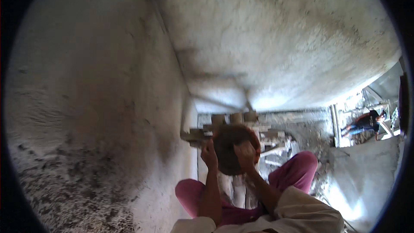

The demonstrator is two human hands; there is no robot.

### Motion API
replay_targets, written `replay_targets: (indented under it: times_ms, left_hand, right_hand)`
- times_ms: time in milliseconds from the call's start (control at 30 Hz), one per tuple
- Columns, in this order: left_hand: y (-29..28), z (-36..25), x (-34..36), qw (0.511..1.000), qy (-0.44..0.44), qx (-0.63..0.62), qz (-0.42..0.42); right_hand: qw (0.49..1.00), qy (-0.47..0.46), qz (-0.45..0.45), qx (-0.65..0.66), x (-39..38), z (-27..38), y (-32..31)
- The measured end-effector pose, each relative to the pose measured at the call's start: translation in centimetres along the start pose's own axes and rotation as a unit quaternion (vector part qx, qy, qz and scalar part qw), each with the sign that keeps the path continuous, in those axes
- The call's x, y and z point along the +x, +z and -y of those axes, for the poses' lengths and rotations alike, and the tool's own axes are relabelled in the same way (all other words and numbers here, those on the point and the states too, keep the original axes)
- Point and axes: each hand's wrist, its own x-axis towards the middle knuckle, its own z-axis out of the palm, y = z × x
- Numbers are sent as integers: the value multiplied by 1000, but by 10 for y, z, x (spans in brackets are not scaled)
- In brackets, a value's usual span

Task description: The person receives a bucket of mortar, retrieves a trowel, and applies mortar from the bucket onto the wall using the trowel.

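Observation:
A round reddish pan (251, 139) with a dark grey, wet-looking mixture (228, 149) is in front of me, low in the view between my knees. My left hand (209, 154) is closed on the pan's left rim. My right hand (244, 154) reaches into the right part of the pan over the mixture, its fingertips blurred and hidden, so what they hold, if anything, cannot be made out. Beneath and behind the pan are wooden planks and blocks (219, 120).
A bare plastered wall (120, 82) rises close on my left, meeting another plastered surface (284, 43) ahead. Rubble and boards (276, 149) lie below to the right. Another person (366, 123) in dark clothing is at the far right among timber framing.

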Motion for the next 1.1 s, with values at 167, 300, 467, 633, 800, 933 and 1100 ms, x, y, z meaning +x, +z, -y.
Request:
replay_targets:
  times_ms: [167, 300, 467, 633, 800, 933, 1100]
  left_hand:
    - [-35, 14, -7, 999, -17, 50, 9]
    - [-42, 24, -9, 998, -27, 63, -3]
    - [-18, 33, 28, 994, 20, 83, 64]
    - [-53, 32, 35, 983, -69, 165, 40]
    - [-31, 22, 25, 985, -101, 123, 70]
    - [-18, 8, -1, 976, -125, 160, 85]
    - [-12, -33, -29, 986, -60, 119, 103]
  right_hand:
    - [963, 51, 256, -68, -3, 84, -72]
    - [773, 38, 510, -375, 18, 130, -70]
    - [603, -141, 601, -506, 38, -42, -84]
    - [531, -149, 622, -556, 130, 146, -69]
    - [584, -212, 533, -574, 137, 106, -143]
    - [571, -177, 499, -627, 113, 75, -146]
    - [647, -117, 526, -540, 104, 14, -132]
